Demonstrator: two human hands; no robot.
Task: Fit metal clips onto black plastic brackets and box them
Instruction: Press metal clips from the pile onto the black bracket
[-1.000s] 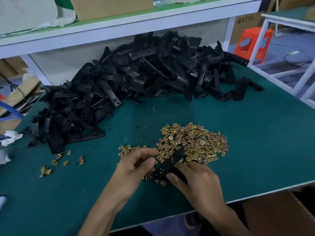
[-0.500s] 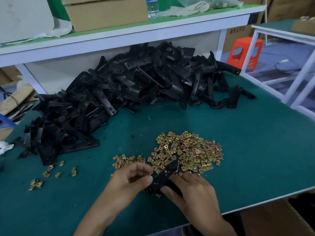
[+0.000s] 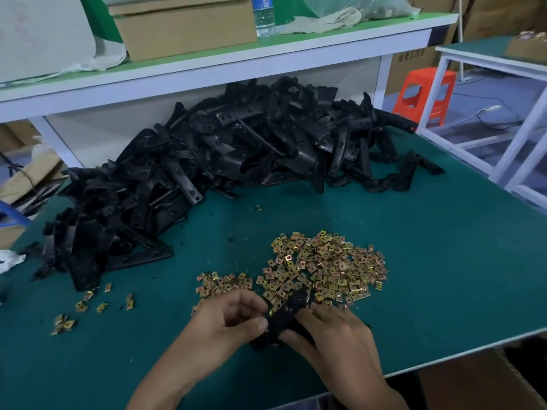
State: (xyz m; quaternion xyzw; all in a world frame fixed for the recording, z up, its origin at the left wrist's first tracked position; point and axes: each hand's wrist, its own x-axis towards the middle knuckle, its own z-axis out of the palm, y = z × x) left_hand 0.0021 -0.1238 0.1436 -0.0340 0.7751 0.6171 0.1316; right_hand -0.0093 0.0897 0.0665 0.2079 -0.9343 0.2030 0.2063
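Note:
Near the front edge of the green table [image 3: 444,261], both my hands hold one black plastic bracket [image 3: 288,313]. My left hand [image 3: 233,321] pinches its near left end with thumb and curled fingers. My right hand [image 3: 334,335] grips the bracket from the right and underneath, hiding its lower part. Whether a clip sits between my left fingers I cannot see. Just beyond my hands lies a heap of gold metal clips [image 3: 325,264]. A large pile of black brackets [image 3: 225,161] fills the back of the table.
A few stray clips [image 3: 85,309] lie at the front left. A white shelf [image 3: 236,60] above the pile carries a cardboard box [image 3: 183,25] and a water bottle [image 3: 264,16]. An orange stool [image 3: 426,93] and a white frame table [image 3: 503,93] stand to the right. A brown carton [image 3: 479,383] sits below the table's front edge.
My hands have stayed together on the bracket, the left fingers shifting along its end. My head has tilted up, so table and hands sit lower in the frame.

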